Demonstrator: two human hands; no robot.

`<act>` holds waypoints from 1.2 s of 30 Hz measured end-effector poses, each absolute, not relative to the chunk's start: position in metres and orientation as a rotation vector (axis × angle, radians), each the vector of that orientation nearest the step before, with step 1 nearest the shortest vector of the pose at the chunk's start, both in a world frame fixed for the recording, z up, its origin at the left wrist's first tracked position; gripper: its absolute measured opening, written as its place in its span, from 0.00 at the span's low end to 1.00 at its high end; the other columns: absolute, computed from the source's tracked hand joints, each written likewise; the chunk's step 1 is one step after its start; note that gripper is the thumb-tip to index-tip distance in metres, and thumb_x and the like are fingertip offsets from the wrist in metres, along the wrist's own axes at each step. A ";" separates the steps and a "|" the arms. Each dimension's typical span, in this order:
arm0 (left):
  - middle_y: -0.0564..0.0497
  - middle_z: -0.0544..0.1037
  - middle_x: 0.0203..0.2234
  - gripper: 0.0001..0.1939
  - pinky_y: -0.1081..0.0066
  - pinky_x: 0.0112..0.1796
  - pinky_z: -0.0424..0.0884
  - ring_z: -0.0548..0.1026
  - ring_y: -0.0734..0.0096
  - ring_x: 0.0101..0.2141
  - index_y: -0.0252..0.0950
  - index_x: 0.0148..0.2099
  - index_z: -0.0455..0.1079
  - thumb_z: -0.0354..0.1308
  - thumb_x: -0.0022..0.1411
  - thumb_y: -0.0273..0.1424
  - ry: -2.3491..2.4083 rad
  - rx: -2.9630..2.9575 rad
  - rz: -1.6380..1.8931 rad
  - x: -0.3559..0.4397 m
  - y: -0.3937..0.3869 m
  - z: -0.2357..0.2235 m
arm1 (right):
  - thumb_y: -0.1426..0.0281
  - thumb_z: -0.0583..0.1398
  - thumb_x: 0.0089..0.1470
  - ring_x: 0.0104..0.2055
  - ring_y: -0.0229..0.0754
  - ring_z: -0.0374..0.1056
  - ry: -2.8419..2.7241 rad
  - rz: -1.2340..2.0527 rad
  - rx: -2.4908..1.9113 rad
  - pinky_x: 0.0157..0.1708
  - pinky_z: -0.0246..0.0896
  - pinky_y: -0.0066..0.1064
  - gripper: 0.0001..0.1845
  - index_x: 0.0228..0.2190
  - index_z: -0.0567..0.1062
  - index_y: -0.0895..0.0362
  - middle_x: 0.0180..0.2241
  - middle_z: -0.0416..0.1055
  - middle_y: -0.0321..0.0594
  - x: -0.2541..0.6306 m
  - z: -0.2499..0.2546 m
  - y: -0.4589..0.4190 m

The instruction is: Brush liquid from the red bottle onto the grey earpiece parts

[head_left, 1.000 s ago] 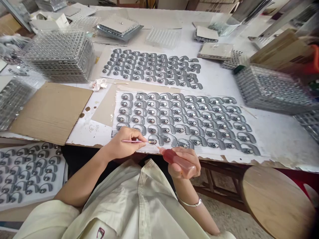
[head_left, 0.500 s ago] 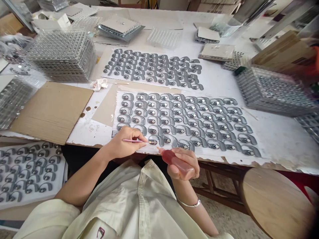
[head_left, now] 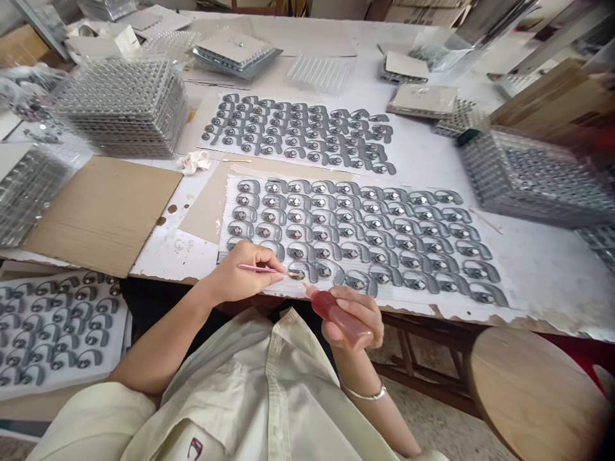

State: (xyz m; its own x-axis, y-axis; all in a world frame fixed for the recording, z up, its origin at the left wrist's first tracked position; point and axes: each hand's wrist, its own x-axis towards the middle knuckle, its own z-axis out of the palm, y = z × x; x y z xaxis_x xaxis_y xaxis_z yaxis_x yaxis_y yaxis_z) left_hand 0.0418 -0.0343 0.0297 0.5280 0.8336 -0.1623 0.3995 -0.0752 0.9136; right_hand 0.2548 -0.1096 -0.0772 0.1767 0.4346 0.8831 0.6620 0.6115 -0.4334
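Note:
My left hand (head_left: 243, 275) pinches a thin pink brush (head_left: 262, 269), and its tip rests on the shiny round centre of a grey hook-shaped part (head_left: 296, 273). That part lies in the front row of many like it, set out on a white sheet (head_left: 500, 301) at the table's near edge. My right hand (head_left: 353, 317) is shut around a red translucent squeeze bottle (head_left: 339, 315). The bottle's narrow nozzle points up and left, stopping just short of the same front row. A thin bangle circles my right wrist.
A second sheet of grey parts (head_left: 298, 131) lies farther up the table. Stacks of clear plastic trays (head_left: 122, 109) stand at the left and right, beside a cardboard sheet (head_left: 103, 214). More parts lie on a low board (head_left: 60, 330) at left; a round wooden stool (head_left: 533, 397) stands at right.
The whole scene has drifted slightly right in view as my head moved. The brush tip stays on the same part, and both hands keep their hold.

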 end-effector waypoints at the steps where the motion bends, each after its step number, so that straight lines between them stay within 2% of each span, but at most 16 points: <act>1: 0.51 0.77 0.24 0.07 0.78 0.23 0.61 0.70 0.76 0.23 0.33 0.32 0.78 0.60 0.53 0.30 1.052 1.682 0.500 0.042 -0.034 0.029 | 0.50 0.57 0.54 0.25 0.39 0.68 -1.434 -0.225 -0.916 0.20 0.71 0.36 0.21 0.38 0.69 0.54 0.25 0.67 0.34 0.254 -0.074 -0.108; 5: 0.52 0.76 0.22 0.07 0.79 0.22 0.59 0.67 0.78 0.21 0.33 0.32 0.78 0.61 0.52 0.30 1.064 1.660 0.494 0.042 -0.032 0.029 | 0.56 0.61 0.53 0.28 0.40 0.69 -1.450 -0.179 -0.794 0.21 0.71 0.34 0.21 0.41 0.72 0.58 0.28 0.71 0.38 0.252 -0.064 -0.106; 13: 0.53 0.76 0.21 0.06 0.79 0.21 0.59 0.67 0.79 0.21 0.33 0.32 0.78 0.61 0.53 0.30 1.069 1.669 0.492 0.042 -0.033 0.029 | 0.54 0.61 0.53 0.25 0.39 0.68 -1.385 -0.168 -0.831 0.19 0.69 0.33 0.19 0.39 0.72 0.56 0.25 0.68 0.35 0.247 -0.060 -0.106; 19: 0.49 0.79 0.26 0.05 0.77 0.25 0.66 0.74 0.73 0.25 0.33 0.32 0.78 0.62 0.53 0.29 1.033 1.730 0.577 0.040 -0.039 0.036 | 0.56 0.53 0.60 0.24 0.35 0.65 -0.882 0.166 -0.778 0.13 0.61 0.25 0.15 0.30 0.72 0.52 0.25 0.62 0.34 0.275 -0.026 -0.089; 23: 0.47 0.80 0.27 0.03 0.76 0.26 0.70 0.77 0.72 0.26 0.32 0.34 0.76 0.61 0.57 0.26 0.872 1.883 0.868 0.053 -0.052 0.031 | 0.47 0.47 0.58 0.17 0.32 0.61 -0.786 0.511 -0.868 0.11 0.56 0.24 0.26 0.28 0.70 0.54 0.23 0.60 0.32 0.312 -0.008 -0.079; 25: 0.46 0.81 0.31 0.04 0.74 0.32 0.74 0.79 0.71 0.30 0.33 0.36 0.74 0.60 0.58 0.22 0.727 2.054 1.047 0.065 -0.060 0.023 | 0.45 0.51 0.55 0.17 0.32 0.62 -0.753 0.608 -0.897 0.11 0.55 0.24 0.25 0.30 0.70 0.54 0.25 0.62 0.33 0.322 -0.005 -0.075; 27: 0.46 0.81 0.33 0.07 0.71 0.36 0.75 0.80 0.69 0.34 0.33 0.39 0.72 0.59 0.58 0.19 0.629 2.209 1.183 0.076 -0.067 0.014 | 0.51 0.57 0.53 0.20 0.35 0.66 -0.748 0.611 -0.900 0.11 0.56 0.24 0.19 0.31 0.70 0.54 0.28 0.66 0.34 0.323 -0.004 -0.072; 30: 0.46 0.81 0.33 0.10 0.71 0.35 0.75 0.80 0.69 0.34 0.33 0.40 0.70 0.58 0.58 0.17 0.630 2.333 1.220 0.087 -0.072 0.005 | 0.59 0.61 0.49 0.24 0.37 0.69 -0.805 0.643 -0.898 0.14 0.59 0.25 0.12 0.33 0.72 0.54 0.34 0.68 0.37 0.318 -0.003 -0.068; 33: 0.47 0.81 0.32 0.10 0.70 0.34 0.75 0.80 0.69 0.33 0.33 0.41 0.69 0.57 0.58 0.17 0.659 2.387 1.199 0.089 -0.071 0.002 | 0.60 0.64 0.47 0.27 0.37 0.70 -0.843 0.724 -0.882 0.15 0.60 0.25 0.16 0.37 0.71 0.53 0.38 0.67 0.39 0.311 -0.001 -0.065; 36: 0.47 0.81 0.31 0.10 0.71 0.34 0.75 0.80 0.70 0.33 0.34 0.41 0.69 0.55 0.59 0.18 0.647 2.431 1.184 0.088 -0.068 0.001 | 0.56 0.65 0.46 0.24 0.34 0.66 -0.842 0.705 -0.892 0.13 0.58 0.24 0.19 0.36 0.70 0.53 0.38 0.65 0.38 0.305 0.000 -0.060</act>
State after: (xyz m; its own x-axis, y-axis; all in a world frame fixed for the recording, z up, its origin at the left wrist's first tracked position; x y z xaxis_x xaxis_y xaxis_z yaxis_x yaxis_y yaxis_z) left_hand 0.0881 -0.0675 0.0014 0.5440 0.5443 0.6386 0.2437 -0.8307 0.5005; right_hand 0.3050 -0.0596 -0.0005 0.4911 0.8092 0.3227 -0.1751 0.4545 -0.8734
